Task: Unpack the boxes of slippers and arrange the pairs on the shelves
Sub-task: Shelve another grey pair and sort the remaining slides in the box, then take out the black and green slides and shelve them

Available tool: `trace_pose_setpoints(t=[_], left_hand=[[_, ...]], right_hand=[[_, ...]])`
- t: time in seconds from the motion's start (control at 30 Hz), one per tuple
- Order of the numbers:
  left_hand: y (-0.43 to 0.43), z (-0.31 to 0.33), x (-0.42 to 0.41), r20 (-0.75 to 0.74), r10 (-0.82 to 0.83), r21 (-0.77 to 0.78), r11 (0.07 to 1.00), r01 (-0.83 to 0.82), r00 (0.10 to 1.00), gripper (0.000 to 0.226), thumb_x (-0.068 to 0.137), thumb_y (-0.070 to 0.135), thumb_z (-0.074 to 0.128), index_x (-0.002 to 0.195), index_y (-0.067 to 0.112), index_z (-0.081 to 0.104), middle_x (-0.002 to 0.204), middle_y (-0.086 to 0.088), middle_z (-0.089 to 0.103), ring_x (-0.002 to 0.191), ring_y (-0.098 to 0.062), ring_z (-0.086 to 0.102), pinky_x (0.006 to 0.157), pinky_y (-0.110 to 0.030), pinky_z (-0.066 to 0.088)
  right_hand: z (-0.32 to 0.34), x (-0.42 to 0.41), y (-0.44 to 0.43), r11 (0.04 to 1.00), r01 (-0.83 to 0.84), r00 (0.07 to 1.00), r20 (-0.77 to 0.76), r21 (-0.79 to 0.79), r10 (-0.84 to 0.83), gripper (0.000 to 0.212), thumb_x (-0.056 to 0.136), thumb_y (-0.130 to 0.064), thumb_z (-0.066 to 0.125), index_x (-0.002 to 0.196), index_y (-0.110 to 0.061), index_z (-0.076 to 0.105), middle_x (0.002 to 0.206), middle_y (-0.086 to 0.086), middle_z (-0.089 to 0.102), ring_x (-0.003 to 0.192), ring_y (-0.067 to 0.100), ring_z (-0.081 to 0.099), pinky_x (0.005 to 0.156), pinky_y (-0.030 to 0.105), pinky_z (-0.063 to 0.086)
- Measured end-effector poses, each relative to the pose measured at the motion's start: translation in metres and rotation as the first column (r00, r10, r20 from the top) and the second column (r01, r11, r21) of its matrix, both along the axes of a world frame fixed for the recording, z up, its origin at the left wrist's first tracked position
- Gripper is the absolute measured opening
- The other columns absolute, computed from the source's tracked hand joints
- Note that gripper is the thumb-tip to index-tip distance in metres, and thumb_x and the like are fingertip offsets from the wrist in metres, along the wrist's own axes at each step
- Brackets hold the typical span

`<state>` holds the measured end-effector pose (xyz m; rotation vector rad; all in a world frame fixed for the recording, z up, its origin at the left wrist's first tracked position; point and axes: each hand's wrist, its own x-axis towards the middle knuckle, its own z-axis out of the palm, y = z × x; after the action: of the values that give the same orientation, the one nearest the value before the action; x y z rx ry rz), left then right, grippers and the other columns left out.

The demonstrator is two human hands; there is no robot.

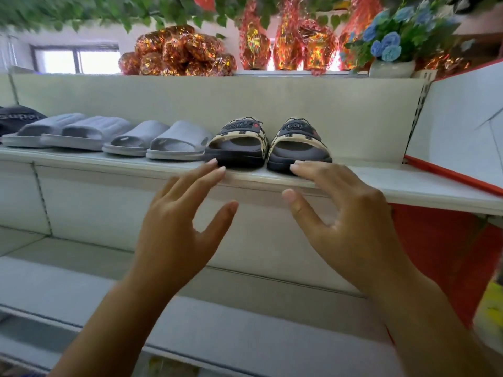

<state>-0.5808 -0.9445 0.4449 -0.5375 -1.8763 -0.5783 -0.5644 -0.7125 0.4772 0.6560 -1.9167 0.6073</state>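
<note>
A pair of black slippers with beige patterned straps stands side by side on the white shelf (394, 183), heels at the front edge: the left slipper (236, 142) and the right slipper (298, 144). My left hand (179, 213) is stretched out flat, its fingertips at the heel of the left slipper. My right hand (343, 208) is also flat, fingertips touching the heel of the right slipper. Neither hand holds anything. To the left along the shelf stand two pairs of light grey slippers (158, 140) (65, 130), and a dark slipper (16, 118) at the far left edge.
Above the shelf, foil-wrapped red and gold bundles (177, 53) and a white pot of blue flowers (392, 50) stand under hanging green leaves. A white panel with a red edge (462, 137) closes the shelf's right end. Lower white shelves (81, 281) run below my arms.
</note>
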Motion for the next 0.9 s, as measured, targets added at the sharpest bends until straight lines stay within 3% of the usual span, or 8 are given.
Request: trace_pose_setpoints(t=[0.1,0.2,0.37,0.47,0.67,0.8,0.9], left_hand=[[-0.004,-0.031,0.026,0.071,0.033,-0.040,0.999,-0.030,0.997,0.049,0.094,0.039,0.065,0.135,0.014,0.062,0.141,-0.001,0.060,0.130,-0.018,0.055,0.102,-0.049,0.050],[-0.011,-0.070,0.050,0.163,0.106,-0.094,0.991,-0.092,0.981,0.051,0.094,0.041,0.065,0.136,0.014,0.062,0.142,-0.001,0.059,0.131,-0.018,0.054,0.103,-0.048,0.049],[-0.032,-0.144,0.096,0.383,0.254,-0.142,0.966,-0.216,0.888,0.053,0.092,0.044,0.066,0.134,0.011,0.063,0.141,-0.006,0.060,0.130,-0.026,0.056,0.104,-0.055,0.046],[-0.049,-0.186,0.135,0.487,0.327,-0.150,0.945,-0.291,0.810,0.053,0.092,0.044,0.066,0.133,0.010,0.064,0.140,-0.008,0.061,0.129,-0.028,0.056,0.104,-0.054,0.045],[-0.079,-0.257,0.240,0.694,0.452,-0.145,0.850,-0.506,0.560,0.056,0.090,0.046,0.062,0.134,0.010,0.064,0.138,-0.007,0.062,0.127,-0.028,0.057,0.107,-0.042,0.044],[-0.101,-0.292,0.310,0.786,0.484,-0.165,0.764,-0.624,0.385,0.057,0.090,0.047,0.065,0.136,0.013,0.063,0.143,-0.005,0.059,0.131,-0.025,0.053,0.108,-0.044,0.043],[-0.123,-0.308,0.356,0.822,0.496,-0.180,0.692,-0.699,0.280,0.058,0.090,0.050,0.062,0.138,0.016,0.061,0.146,-0.003,0.056,0.134,-0.023,0.050,0.107,-0.043,0.040]], right_hand=[[-0.033,0.015,-0.003,0.996,-0.082,0.996,0.041,0.026,0.080,0.041,0.095,-0.036,0.065,0.130,-0.015,0.064,0.131,-0.003,0.064,0.127,0.008,0.055,0.106,0.022,0.044],[-0.078,0.023,-0.011,0.987,-0.159,0.970,0.193,0.029,0.150,0.045,0.094,-0.039,0.065,0.133,-0.016,0.063,0.133,-0.004,0.063,0.128,0.009,0.055,0.105,0.028,0.047],[-0.157,0.033,-0.033,0.971,-0.236,0.840,0.509,0.031,0.188,0.053,0.094,-0.051,0.059,0.139,-0.022,0.058,0.140,-0.008,0.056,0.132,0.007,0.048,0.106,0.036,0.047],[-0.195,0.047,-0.053,0.949,-0.315,0.757,0.610,0.025,0.235,0.054,0.092,-0.049,0.063,0.139,-0.023,0.058,0.141,-0.005,0.057,0.132,0.011,0.049,0.106,0.037,0.047],[-0.258,0.088,-0.104,0.853,-0.522,0.566,0.747,-0.003,0.349,0.053,0.089,-0.043,0.067,0.134,-0.018,0.062,0.138,-0.003,0.059,0.129,0.014,0.052,0.108,0.033,0.044],[-0.288,0.121,-0.145,0.768,-0.640,0.469,0.806,0.028,0.361,0.054,0.088,-0.045,0.067,0.134,-0.017,0.062,0.135,-0.003,0.061,0.126,0.012,0.052,0.107,0.014,0.035],[-0.307,0.143,-0.181,0.686,-0.724,0.378,0.874,0.074,0.305,0.057,0.090,-0.044,0.070,0.139,-0.018,0.058,0.141,-0.003,0.056,0.133,0.011,0.048,0.111,0.021,0.036]])
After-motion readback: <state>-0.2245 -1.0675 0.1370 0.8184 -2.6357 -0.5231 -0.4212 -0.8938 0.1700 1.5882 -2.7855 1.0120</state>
